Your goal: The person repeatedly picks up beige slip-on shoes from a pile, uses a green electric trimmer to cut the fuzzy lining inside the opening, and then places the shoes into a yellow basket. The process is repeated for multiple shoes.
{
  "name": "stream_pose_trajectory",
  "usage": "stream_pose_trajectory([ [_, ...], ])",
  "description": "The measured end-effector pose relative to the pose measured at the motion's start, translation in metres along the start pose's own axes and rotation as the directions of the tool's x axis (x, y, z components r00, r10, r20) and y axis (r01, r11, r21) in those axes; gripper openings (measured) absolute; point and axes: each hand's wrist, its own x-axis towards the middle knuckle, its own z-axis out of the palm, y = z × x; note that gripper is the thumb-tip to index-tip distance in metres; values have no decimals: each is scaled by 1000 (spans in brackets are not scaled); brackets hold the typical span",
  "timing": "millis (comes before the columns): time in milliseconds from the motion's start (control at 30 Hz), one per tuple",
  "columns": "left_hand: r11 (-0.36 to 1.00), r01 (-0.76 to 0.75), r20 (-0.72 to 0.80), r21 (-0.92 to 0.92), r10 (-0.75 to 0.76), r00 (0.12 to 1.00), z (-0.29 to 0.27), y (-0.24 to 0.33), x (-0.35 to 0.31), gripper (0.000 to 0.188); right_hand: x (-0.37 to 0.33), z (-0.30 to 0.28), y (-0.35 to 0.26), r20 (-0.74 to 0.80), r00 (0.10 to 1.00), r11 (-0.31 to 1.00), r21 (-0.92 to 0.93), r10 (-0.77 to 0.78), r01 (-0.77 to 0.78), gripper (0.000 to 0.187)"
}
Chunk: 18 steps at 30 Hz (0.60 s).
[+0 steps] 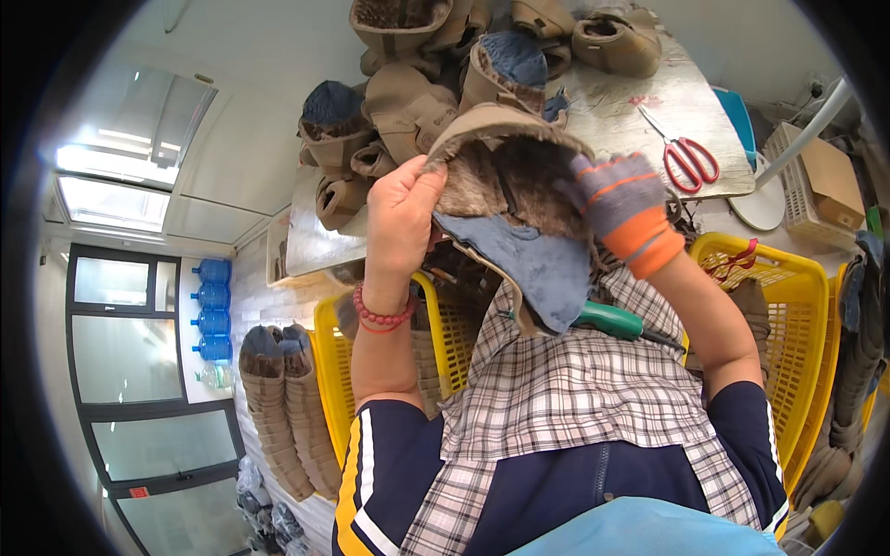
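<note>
A tan boot (pixel 501 171) with brown fur lining and a blue insole is held up in front of me, its opening turned toward the camera. My left hand (pixel 400 208), bare with a red bead bracelet at the wrist, grips the boot's rim on the left. My right hand (pixel 619 202), in a grey and orange knit glove, reaches into the fur lining on the right side. A green-handled tool (pixel 607 320) lies on my checked apron below the boot.
A pile of tan boots (pixel 417 83) covers the metal table (pixel 649 120), with red-handled scissors (pixel 686 153) at its right. Yellow plastic baskets (pixel 797 306) stand at both sides. More boots (pixel 283 398) lie at the left, beside blue water bottles (pixel 213 310).
</note>
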Motion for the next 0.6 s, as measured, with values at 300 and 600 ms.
stream_pose_trajectory([
  [300, 982, -85, -38, -166, 80, 996, -37, 3, 27, 15, -47, -27, 48, 108, 988, 848, 529, -110, 36, 11],
  [600, 882, -421, -723, -212, 149, 675, -175, -39, 132, 21, -133, -20, 150, 161, 740, 757, -159, 653, -633, 36],
])
